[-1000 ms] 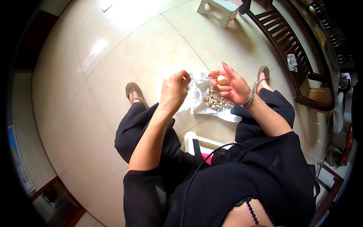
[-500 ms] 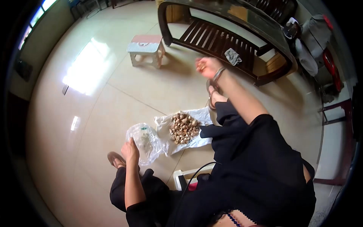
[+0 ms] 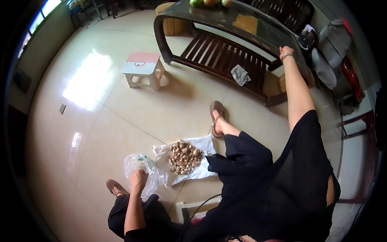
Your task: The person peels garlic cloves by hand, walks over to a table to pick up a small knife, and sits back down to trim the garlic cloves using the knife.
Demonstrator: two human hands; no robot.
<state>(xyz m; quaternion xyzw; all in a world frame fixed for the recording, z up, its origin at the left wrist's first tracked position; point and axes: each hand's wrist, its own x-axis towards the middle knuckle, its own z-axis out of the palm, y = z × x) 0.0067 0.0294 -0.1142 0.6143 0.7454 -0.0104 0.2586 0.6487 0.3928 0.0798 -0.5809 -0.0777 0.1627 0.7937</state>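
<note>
Conceivably, a shift of the right trouser leg, overlapping the right edge of the white sheet, could drag that sheet and scatter the garlic-like pieces. These lie heaped on it, small, rounded, brown and off-white. Left of the sheet, the left hand curls over a clear plastic bag; well beyond its right side, the right hand reaches the dark table, fingers curled. Whether either grips anything, I cannot tell.
</note>
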